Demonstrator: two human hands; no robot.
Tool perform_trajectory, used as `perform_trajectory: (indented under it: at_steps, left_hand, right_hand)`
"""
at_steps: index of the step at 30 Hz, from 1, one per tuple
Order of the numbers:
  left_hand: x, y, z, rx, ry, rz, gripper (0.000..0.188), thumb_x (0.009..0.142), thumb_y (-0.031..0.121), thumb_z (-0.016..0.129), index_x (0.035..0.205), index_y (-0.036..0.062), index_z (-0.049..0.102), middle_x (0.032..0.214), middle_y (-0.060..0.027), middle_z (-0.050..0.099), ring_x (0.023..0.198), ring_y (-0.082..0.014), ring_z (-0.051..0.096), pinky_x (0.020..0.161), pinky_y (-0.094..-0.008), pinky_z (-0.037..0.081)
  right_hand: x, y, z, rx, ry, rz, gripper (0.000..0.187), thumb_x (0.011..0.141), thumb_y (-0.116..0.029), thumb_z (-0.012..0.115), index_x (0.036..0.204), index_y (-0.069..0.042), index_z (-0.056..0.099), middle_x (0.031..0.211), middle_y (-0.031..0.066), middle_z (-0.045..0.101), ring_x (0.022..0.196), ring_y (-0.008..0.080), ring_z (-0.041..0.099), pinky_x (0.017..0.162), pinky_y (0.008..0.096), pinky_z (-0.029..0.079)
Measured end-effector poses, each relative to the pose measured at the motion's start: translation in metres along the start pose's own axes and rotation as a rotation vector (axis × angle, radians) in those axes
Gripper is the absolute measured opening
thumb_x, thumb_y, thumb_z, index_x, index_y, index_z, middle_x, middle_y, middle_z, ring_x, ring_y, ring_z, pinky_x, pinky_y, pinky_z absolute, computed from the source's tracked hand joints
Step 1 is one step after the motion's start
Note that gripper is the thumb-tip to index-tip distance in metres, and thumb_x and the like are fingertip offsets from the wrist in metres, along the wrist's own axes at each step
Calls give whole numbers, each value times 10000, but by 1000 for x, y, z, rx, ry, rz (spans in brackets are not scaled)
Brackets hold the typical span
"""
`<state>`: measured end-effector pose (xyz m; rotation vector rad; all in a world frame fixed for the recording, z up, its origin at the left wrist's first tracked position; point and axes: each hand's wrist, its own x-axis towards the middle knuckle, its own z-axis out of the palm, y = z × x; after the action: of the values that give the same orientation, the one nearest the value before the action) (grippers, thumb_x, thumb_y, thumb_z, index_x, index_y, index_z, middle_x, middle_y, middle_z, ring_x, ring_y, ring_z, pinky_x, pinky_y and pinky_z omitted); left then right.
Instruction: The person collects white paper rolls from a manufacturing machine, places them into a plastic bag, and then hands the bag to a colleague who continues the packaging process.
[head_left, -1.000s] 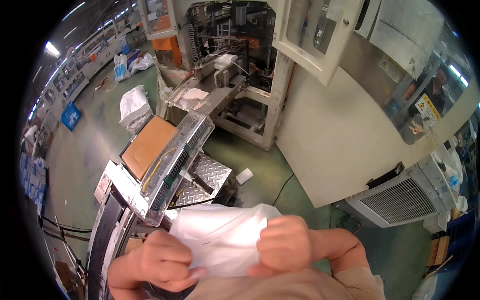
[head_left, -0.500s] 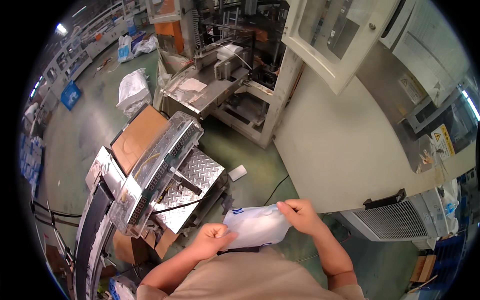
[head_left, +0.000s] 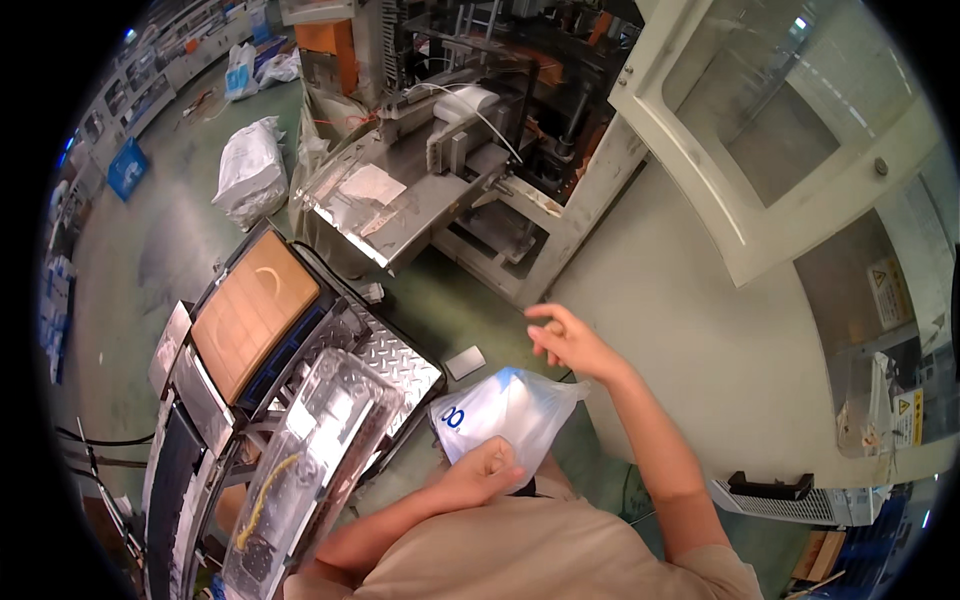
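A white translucent plastic bag (head_left: 512, 425) with blue print hangs spread out in front of my body. My left hand (head_left: 485, 468) is closed on its near edge, thumb pressed against the fingers. Above the bag's far right corner, my right hand (head_left: 570, 340) is raised and apart from it. Its fingers are loosely bent and spread, with nothing seen between them. What the bag contains, if anything, cannot be made out.
At left stands a weighing machine with a tan tray (head_left: 255, 315), a clear display cover (head_left: 315, 470) and a diamond-plate top (head_left: 395, 355). Ahead is a machine with a metal table (head_left: 375, 205). A cream cabinet door (head_left: 690, 290) stands at right; a white block (head_left: 465, 362) lies on the floor.
My right hand has let go of the bag and moved up and away. The bag, pulled flat between both hands before, now hangs fuller from my left hand. The view has shifted.
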<state>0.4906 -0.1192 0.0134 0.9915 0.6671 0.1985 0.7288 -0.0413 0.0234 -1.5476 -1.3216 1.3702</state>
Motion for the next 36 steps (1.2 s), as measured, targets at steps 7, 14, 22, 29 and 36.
perform_trajectory:
  at_steps: [7, 14, 22, 29, 36]
  left_hand:
    - [23, 25, -12, -115, 175, 35, 281, 924, 192, 474, 1167, 55, 501, 566, 76, 374, 500, -9, 299, 444, -188, 236]
    - [42, 0, -5, -226, 483, 138, 198, 916, 203, 503, 945, 29, 594, 594, 84, 418, 526, 0, 339, 474, -167, 265]
    - [60, -11, 16, -386, 869, 129, 195, 891, 240, 538, 883, 55, 596, 656, 59, 466, 592, -39, 394, 509, -206, 328]
    - [64, -2, 10, -414, 892, 96, 198, 897, 239, 531, 928, 58, 606, 664, 63, 472, 602, -40, 402, 523, -195, 336]
    - [68, -23, 3, -364, 826, 143, 198, 892, 207, 535, 982, 43, 602, 657, 57, 479, 596, -33, 399, 524, -196, 331]
  right_hand:
    - [237, -27, -26, -67, 413, -334, 534, 837, -241, 575, 1261, 8, 368, 914, 114, 591, 862, 233, 569, 797, 333, 437]
    - [398, -74, -61, -674, 722, -532, 659, 785, -366, 596, 1247, 41, 361, 1260, 204, 398, 1157, 368, 377, 1000, 415, 278]
    - [487, -108, -101, -952, 528, -70, 791, 627, -442, 682, 1238, -14, 418, 1278, 209, 427, 1218, 343, 369, 1036, 428, 210]
    - [490, -114, -95, -1086, 503, -132, 808, 540, -420, 723, 1197, -27, 467, 1178, 199, 507, 1145, 332, 448, 1039, 436, 226]
    - [464, -116, -58, -1145, 496, -332, 675, 535, -403, 697, 1068, -14, 559, 1085, 194, 552, 1079, 313, 480, 1027, 411, 239]
